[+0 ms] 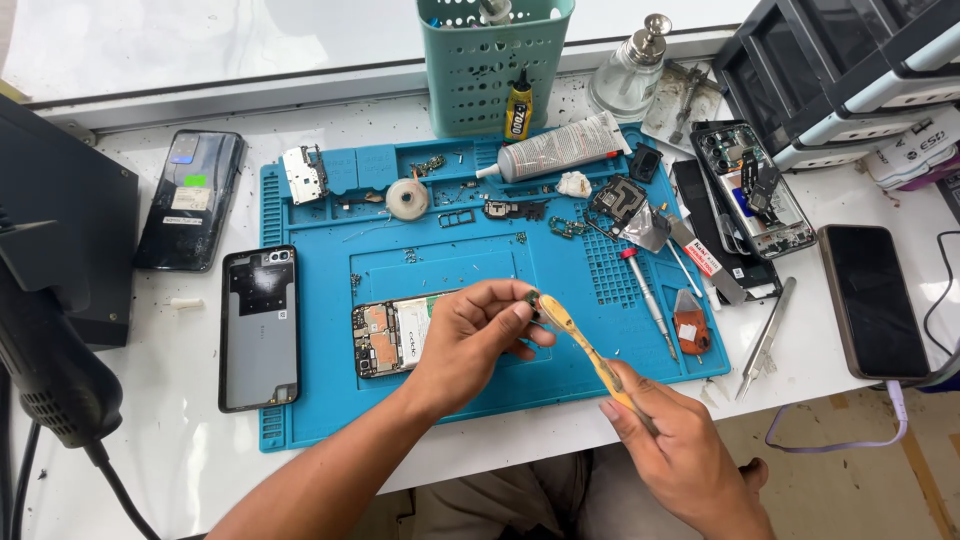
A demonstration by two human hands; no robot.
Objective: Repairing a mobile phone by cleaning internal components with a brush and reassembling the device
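The small dark part [532,300], pinched just right of the frame's centre, looks tiny, light and probably fragile, the sort of piece best held by its edges with fingertips only; what exactly it is cannot be told at this size.

Nearest, at lower right, the right hand [672,440] is curled around the lower end of a worn yellowish brush [583,346], gripping the handle between thumb and fingers. The brush looks stiff and light, and its upper end meets the small part.

Above and left of it, the left hand [470,335] is closed in a pinch on that part, thumb and forefinger together, the other fingers folded loosely.

Under that hand, partly hidden, lies an opened phone [392,336] with its board and battery showing, on the blue work mat [450,260]. At left centre of the mat rests a grey back cover [260,328]. Right of centre lie a screwdriver [650,300] and, off the mat's edge, tweezers [766,340].

Farther up, a grey tube of adhesive [560,150] lies across the mat's upper edge, and a teal perforated holder [492,62] stands at upper centre.
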